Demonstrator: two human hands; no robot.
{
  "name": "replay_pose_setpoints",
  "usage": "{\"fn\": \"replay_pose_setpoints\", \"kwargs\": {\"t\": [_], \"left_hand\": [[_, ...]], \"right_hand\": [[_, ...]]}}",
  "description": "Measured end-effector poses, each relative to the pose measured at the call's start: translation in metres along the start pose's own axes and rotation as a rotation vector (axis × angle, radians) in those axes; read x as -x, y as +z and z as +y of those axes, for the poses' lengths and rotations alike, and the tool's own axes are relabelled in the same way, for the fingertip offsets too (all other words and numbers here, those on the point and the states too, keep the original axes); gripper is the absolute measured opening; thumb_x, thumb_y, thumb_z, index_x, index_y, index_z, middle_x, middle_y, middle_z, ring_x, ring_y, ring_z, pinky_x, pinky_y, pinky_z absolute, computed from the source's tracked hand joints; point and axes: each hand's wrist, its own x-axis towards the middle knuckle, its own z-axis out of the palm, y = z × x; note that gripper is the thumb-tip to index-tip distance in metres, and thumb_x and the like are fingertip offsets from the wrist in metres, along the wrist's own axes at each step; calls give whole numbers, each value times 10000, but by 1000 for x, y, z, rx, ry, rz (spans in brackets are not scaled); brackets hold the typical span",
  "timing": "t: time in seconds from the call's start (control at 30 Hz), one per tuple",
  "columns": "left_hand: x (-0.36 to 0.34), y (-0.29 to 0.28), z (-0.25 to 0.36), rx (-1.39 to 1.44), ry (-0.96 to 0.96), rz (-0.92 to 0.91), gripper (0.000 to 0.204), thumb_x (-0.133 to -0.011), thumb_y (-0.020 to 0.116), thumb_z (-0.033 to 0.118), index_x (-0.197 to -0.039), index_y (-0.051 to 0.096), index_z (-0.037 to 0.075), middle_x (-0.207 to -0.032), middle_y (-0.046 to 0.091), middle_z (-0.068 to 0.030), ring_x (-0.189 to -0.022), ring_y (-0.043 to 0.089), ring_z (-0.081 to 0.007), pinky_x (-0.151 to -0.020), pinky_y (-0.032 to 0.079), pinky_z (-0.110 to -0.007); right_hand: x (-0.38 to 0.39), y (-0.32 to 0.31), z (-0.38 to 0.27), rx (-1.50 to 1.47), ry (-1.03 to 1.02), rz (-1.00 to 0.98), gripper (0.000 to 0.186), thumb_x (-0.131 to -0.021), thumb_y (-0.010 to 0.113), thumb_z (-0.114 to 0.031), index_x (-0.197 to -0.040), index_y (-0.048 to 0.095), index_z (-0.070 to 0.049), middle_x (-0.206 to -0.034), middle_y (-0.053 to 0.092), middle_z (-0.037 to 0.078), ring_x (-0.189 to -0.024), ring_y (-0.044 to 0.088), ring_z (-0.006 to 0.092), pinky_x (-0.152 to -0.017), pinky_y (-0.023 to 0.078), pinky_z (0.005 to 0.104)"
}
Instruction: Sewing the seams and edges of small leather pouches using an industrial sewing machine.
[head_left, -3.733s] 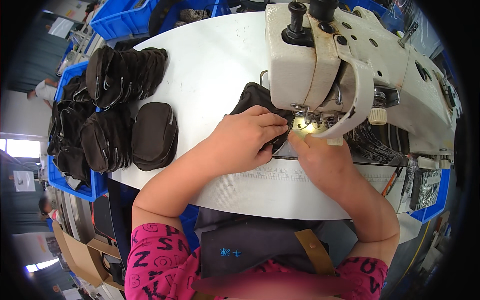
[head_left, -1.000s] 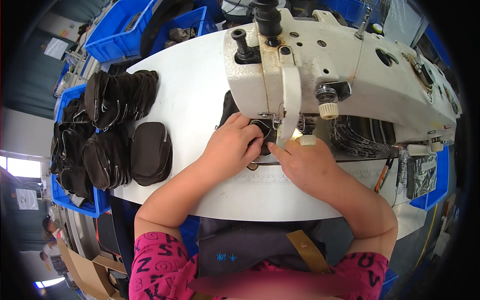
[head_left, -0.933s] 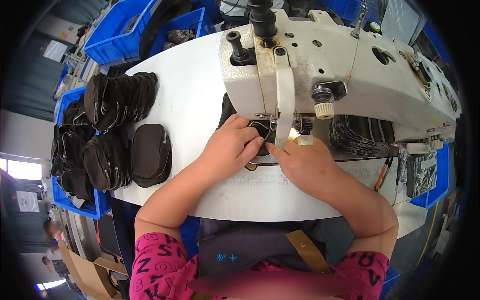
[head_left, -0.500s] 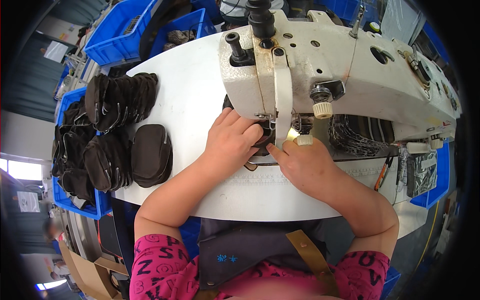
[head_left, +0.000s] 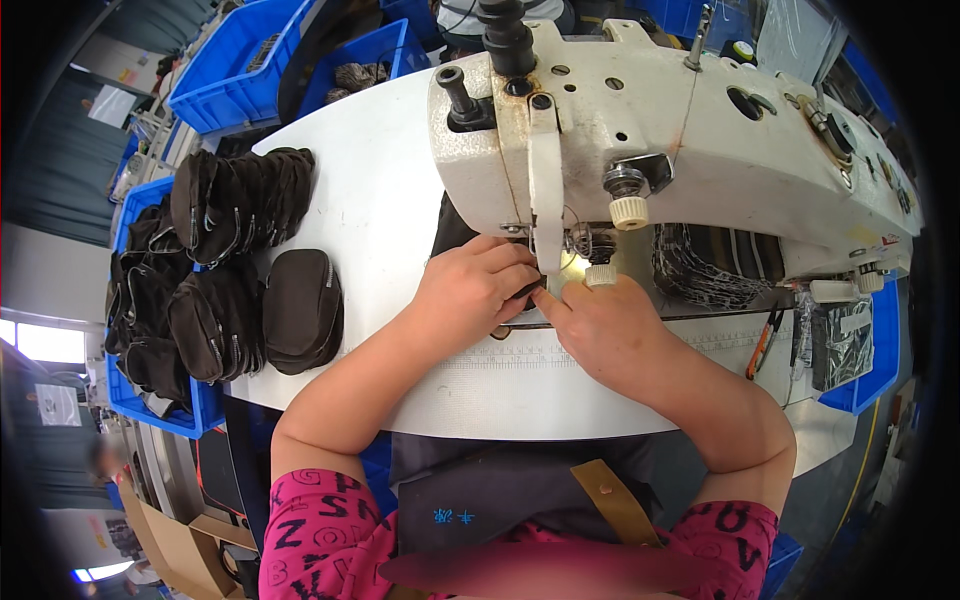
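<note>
A dark brown fabric piece (head_left: 452, 232) lies under the head of a white sewing machine (head_left: 470, 175); my hands and the machine hide most of it. My left hand (head_left: 468, 290) is closed on its near part, fingers bent and bunched just left of the presser area. My right hand (head_left: 612, 325) rests palm down on the right side of the needle area. Its thumb stretches left to the fabric's edge, apart from the index finger; a cream knob (head_left: 601, 275) partly covers the other fingers. A small lamp glows between the hands.
Finished-looking dark pouches (head_left: 240, 205) are stacked at left, with one pouch (head_left: 302, 310) lying apart. More fill a blue crate (head_left: 205, 410). Right of the needle stand stacked striped pieces (head_left: 715, 265). An orange-handled tool (head_left: 764, 345) and a ruler strip (head_left: 480, 360) are near the front edge.
The fabric has shifted and turned under the needle, so more of it shows beyond my left hand. That hand has moved slightly down; my right hand stays nearly in place.
</note>
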Motion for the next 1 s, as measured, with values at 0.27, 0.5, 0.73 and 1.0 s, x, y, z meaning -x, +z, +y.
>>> {"fn": "replay_pose_setpoints", "kwargs": {"t": [0.27, 0.5, 0.73, 1.0], "left_hand": [[3, 3, 7, -54, 2, 7, 336, -682, 778, 82, -1016, 748, 68, -1084, 709, -17, -1027, 665, -220, -836, 577, -313], [6, 13, 5, -72, 19, 110, 296, -711, 746, 88, -1003, 736, 48, -1099, 716, -44, -1034, 674, -229, -849, 577, -315], [5, 14, 6, -37, 5, 136, 278, -724, 736, 101, -994, 730, 36, -1070, 724, -60, -1009, 687, -238, -874, 574, -329], [1, 14, 2, -72, -21, 127, 297, -757, 759, 128, -1039, 737, 37, -1081, 715, -49, -1038, 675, -234, -897, 563, -348]], "right_hand": [[0, -1, 0, 32, -8, -29, 496, -832, 641, -66, -1324, 664, -12, -823, 679, 66, -747, 687, 251, -674, 514, 396], [0, 7, 3, 113, -41, 47, 508, -829, 647, -80, -1333, 673, -28, -788, 657, 39, -690, 670, 218, -603, 492, 371], [0, 6, 2, 172, -39, 30, 522, -831, 655, -96, -1349, 671, -44, -776, 643, 21, -686, 662, 195, -591, 485, 361], [-4, 13, 9, 255, -13, 108, 535, -794, 698, -121, -1325, 686, -54, -766, 636, 5, -659, 646, 182, -535, 464, 344]]}}
